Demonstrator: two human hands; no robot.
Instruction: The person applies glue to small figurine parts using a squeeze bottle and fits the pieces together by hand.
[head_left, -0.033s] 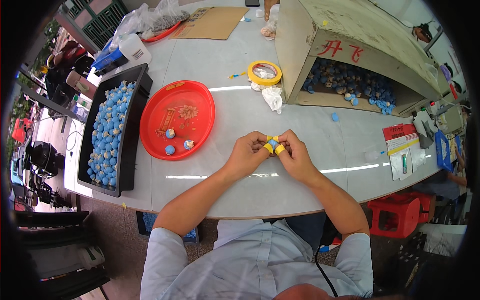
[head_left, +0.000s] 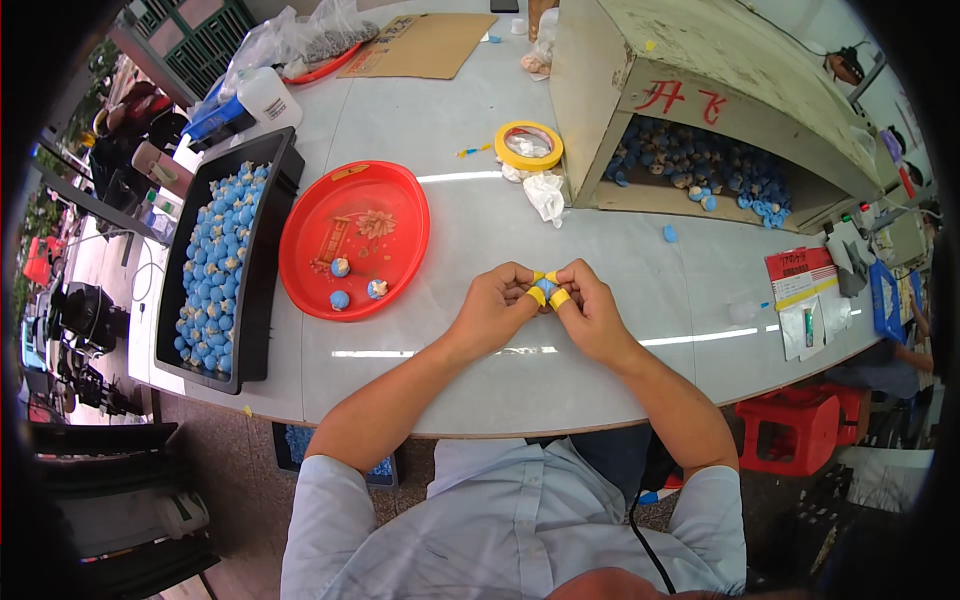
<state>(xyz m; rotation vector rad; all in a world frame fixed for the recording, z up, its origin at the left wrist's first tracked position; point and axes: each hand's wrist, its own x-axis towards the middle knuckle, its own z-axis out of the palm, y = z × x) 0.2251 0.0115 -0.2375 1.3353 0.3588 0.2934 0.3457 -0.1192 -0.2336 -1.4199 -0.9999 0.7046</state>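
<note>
We work at a pale rounded table [head_left: 480, 240] crowded with supplies: a black tray [head_left: 262, 290] full of small blue pieces along our left, a red round plate [head_left: 390, 215] beside it holding three more of them, a yellow tape roll [head_left: 530, 145] with a crumpled white rag [head_left: 547, 193] past it, and a large cardboard box [head_left: 700, 80] lying on its side with many more blue pieces inside. In the middle, above the table near its front edge, our left hand [head_left: 492, 308] and right hand [head_left: 592, 310] meet, both closed narrowly with yellow-wrapped fingertips [head_left: 561, 297] pinching one small blue piece [head_left: 546, 288] between them. We cannot see how firmly it is gripped, since the fingers cover most of it. The main risk, as we judge it, is that such a small round thing slips out of a tight pinch and rolls across the smooth table, perhaps off the near edge to the floor. Pressing too hard might also deform it or knock off a part. One stray blue piece [head_left: 670, 234] already lies loose near the box, and a careless elbow could sweep it away.
</note>
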